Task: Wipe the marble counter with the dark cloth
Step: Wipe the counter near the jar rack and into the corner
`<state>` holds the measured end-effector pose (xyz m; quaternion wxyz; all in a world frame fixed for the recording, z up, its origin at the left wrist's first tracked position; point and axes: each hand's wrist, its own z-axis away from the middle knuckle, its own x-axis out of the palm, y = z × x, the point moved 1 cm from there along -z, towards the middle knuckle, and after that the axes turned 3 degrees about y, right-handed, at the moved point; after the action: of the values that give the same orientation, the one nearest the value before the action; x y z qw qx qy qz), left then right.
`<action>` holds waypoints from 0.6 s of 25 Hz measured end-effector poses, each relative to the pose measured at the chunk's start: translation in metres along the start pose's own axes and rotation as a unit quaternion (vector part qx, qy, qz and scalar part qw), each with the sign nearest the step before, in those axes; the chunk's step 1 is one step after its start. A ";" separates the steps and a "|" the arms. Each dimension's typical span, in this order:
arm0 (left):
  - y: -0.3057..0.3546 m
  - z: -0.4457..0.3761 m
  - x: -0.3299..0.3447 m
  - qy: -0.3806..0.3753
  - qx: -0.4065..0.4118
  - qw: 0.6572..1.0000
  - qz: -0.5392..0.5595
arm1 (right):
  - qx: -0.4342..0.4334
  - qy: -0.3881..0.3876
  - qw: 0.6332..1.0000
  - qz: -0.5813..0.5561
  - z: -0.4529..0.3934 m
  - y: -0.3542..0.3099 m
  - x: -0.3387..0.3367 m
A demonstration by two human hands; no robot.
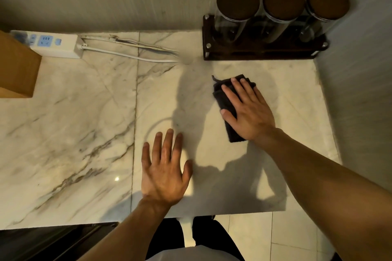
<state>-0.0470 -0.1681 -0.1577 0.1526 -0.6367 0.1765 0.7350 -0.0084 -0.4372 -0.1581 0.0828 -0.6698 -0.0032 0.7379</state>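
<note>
Dark cloth [225,99]: folded, long axis near-to-far, pinned flat on counter [84,112] under right hand [248,110]. Left hand [165,167]: empty, splayed, nearer the body.

No text, label, brand or number can be read anywhere in this view. The white power strip [51,43] at the back left of the surface [70,116] has blue socket faces with small pale marks on them, but these are too blurred to make out as letters or signs. The three dark-lidded glass jars [282,9] in their dark rack [263,52] carry no legible label, and the brown box [16,65] at the left edge shows plain faces.
</note>
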 end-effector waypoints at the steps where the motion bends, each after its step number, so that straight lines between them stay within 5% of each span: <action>1: 0.000 0.000 0.000 -0.001 -0.002 1.000 0.001 | 0.014 0.000 1.000 -0.001 -0.007 0.001 0.000; 15: -0.002 -0.001 0.006 0.010 -0.004 1.000 0.011 | 0.231 0.036 0.971 -0.045 -0.040 0.009 -0.007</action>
<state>-0.0461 -0.1668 -0.1641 0.1405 -0.6425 0.1821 0.7310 0.0310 -0.4515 -0.1564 0.2685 -0.6578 0.1400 0.6897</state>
